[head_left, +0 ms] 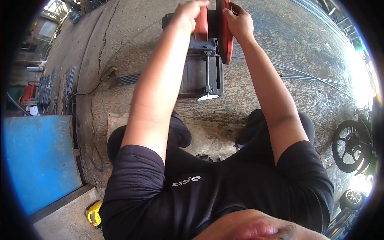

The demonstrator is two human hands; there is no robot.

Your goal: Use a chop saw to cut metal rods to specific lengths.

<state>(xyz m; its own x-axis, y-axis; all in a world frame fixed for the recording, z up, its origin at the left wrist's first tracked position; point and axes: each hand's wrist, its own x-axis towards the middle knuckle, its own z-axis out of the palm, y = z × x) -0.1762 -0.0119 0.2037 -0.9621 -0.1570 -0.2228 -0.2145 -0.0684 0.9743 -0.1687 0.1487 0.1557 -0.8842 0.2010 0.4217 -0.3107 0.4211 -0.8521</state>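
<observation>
Cut-off saw (200,47), right grip (241,23) against red guard (227,46), left grip (189,14) at red casing (203,28), both closures unclear.

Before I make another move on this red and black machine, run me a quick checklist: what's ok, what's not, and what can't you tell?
1. Right hand at the red guard: ok, it is against the edge.
2. Left hand firmly holding the red housing: cannot tell, the fingers reach the picture's upper edge.
3. Black base standing on the floor: ok.
4. Clamp screw tight: cannot tell from this view.
5. Hands gloved: not ok, both are bare.
6. Floor right of the base free of loose stock: not ok, thin rods lie there.
</observation>
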